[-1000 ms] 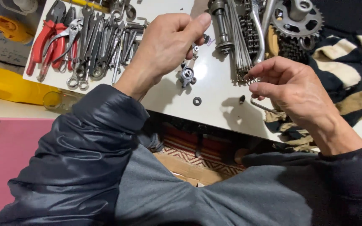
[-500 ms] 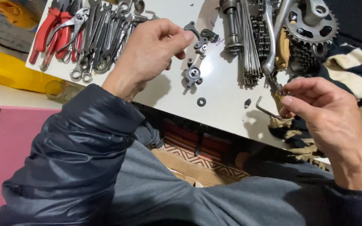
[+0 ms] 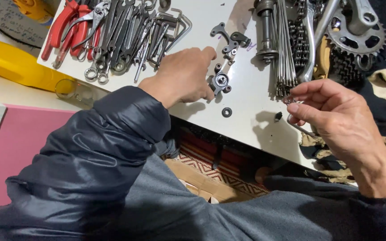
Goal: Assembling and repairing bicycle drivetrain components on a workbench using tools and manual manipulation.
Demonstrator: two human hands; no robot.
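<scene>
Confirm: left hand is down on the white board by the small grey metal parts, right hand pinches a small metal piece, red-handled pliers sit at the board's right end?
Not quite. In the head view the red-handled pliers lie at the left end of the white board, beside the wrenches. The rest holds: left hand by the small grey metal parts, right hand pinching a small metal piece.

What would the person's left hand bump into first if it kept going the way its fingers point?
Probably the small dark metal bracket pieces just beyond the left hand, whose fingers point up and right across the white board. Height above the board is hard to judge, so it might pass over them.
</scene>
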